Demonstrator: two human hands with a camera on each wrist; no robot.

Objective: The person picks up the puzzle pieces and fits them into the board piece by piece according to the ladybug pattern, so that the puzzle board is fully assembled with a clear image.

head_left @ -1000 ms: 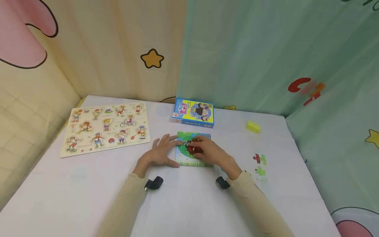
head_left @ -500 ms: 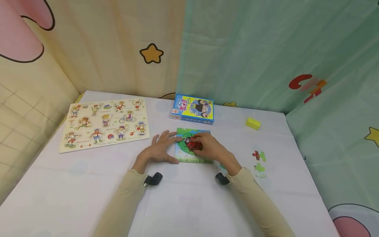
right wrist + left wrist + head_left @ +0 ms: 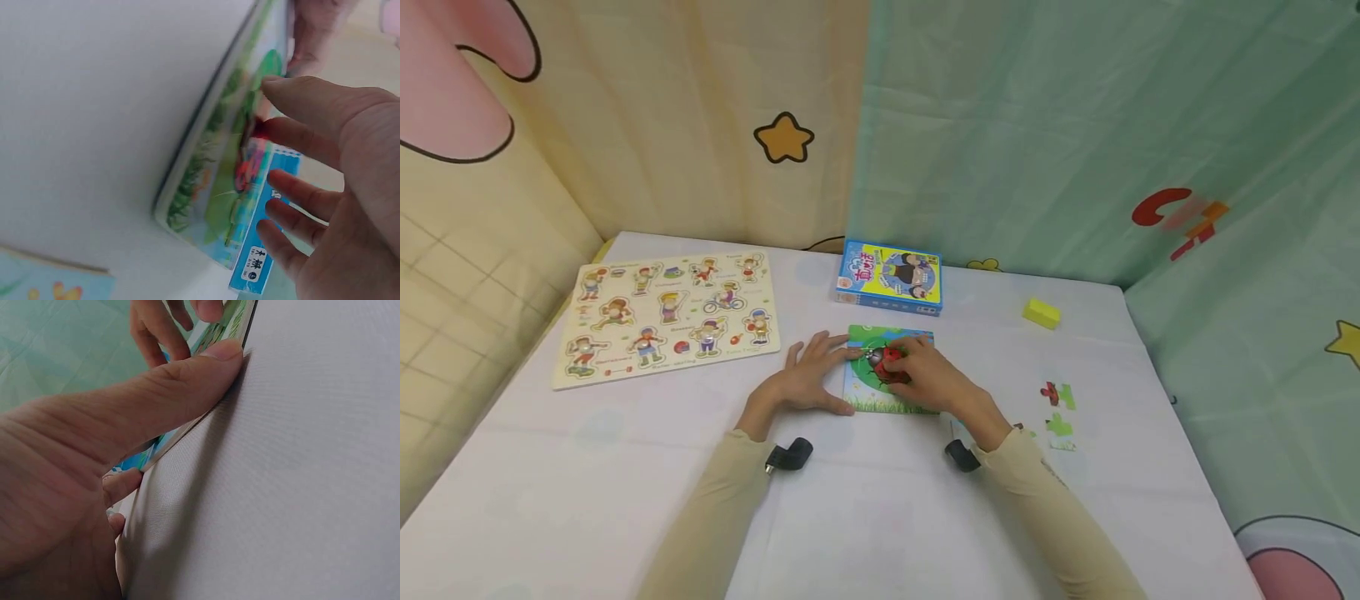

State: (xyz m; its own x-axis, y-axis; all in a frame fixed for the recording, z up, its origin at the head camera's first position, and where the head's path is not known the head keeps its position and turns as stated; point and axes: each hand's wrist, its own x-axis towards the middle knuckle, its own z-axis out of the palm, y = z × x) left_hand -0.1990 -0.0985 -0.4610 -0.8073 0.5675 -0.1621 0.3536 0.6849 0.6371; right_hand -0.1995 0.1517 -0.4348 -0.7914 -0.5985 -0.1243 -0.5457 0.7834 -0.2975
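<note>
Cream and green curtains (image 3: 1000,150) stand behind a bench (image 3: 865,517) spread with white cloth. On it, the person's right grip (image 3: 936,379) reaches over a small ladybird puzzle (image 3: 867,394), its fingertips at the red beetle. Thumb and index finger stand apart there; whether they pinch a piece cannot be told, as the right wrist view is blurred. The left grip (image 3: 801,379) has its fingers spread and its thumb apart from them, index fingertip and thumb touching the puzzle's left edge, the thumb by the near corner.

From the puzzle's near edge, white cloth runs between the two sleeves toward the person. To the puzzle's right, cloth separates it from loose puzzle pieces (image 3: 1060,423) lying near one another; a pale blue card (image 3: 56,278) lies near the puzzle's corner, partly out of frame in the right wrist view.

Just beyond the far edge lies a blue-and-yellow box (image 3: 891,277), closed, its contents hidden. A wooden board (image 3: 643,312) well to the left carries sports figures in shaped outlines. A yellow block (image 3: 1042,313) sits near the bench's far right corner.
</note>
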